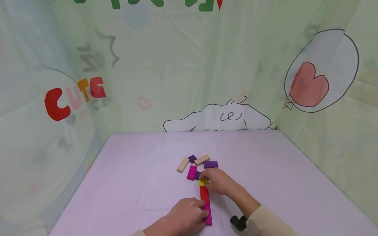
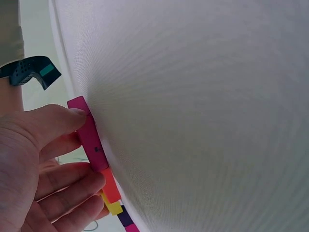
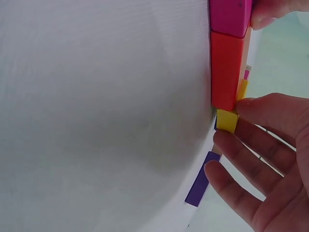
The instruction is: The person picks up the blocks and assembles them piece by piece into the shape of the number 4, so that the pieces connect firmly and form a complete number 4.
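Note:
A row of blocks runs away from the near edge of the table: a magenta block, a red block and a small yellow block. At the near end my left hand holds the magenta block with thumb and index finger. Around the yellow block, my right hand pinches with thumb and fingertips, the thumb close to the red block's corner in the right wrist view. Past the yellow block lie a dark purple block, partly hidden by my right fingers, and a second magenta block.
Farther back lie two plain wooden blocks, a small dark purple block and a longer purple block. A lilac cloth covers the table. Printed curtains enclose the back and sides. Black wrist gear sits by the right sleeve.

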`<state>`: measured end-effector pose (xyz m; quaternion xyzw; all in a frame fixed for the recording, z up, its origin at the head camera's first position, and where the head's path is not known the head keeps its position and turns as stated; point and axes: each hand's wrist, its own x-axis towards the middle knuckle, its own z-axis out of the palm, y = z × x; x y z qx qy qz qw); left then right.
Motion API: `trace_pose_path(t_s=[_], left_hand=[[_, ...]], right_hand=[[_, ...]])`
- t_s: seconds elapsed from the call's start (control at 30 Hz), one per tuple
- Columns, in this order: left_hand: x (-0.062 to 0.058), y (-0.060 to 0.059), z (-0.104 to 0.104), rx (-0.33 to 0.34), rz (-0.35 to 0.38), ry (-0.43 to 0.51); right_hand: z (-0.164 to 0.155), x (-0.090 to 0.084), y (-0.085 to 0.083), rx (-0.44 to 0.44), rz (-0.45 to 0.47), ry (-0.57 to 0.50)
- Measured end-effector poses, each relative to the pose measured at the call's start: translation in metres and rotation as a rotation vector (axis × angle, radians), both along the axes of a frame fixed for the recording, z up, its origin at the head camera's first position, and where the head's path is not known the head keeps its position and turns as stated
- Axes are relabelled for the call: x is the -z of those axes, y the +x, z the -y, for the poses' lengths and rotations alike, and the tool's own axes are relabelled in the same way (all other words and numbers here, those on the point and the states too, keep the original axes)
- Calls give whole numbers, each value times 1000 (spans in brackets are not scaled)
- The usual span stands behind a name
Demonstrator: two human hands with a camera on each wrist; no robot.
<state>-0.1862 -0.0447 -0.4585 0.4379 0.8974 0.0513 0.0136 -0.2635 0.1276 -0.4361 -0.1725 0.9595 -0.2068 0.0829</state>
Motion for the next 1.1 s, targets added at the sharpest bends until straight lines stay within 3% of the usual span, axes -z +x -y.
trace_pose_path(t_s=[0.2, 0.77, 1.1], left_hand=[[-2, 2, -1, 3, -9, -3], [-3, 3, -2, 9, -46, -26], [-2, 4, 0, 14, -61, -15]], right_hand=[[-1, 1, 0, 11, 51, -8], [-4, 10, -1, 6, 42, -27], [0, 11, 8, -57, -48, 101]])
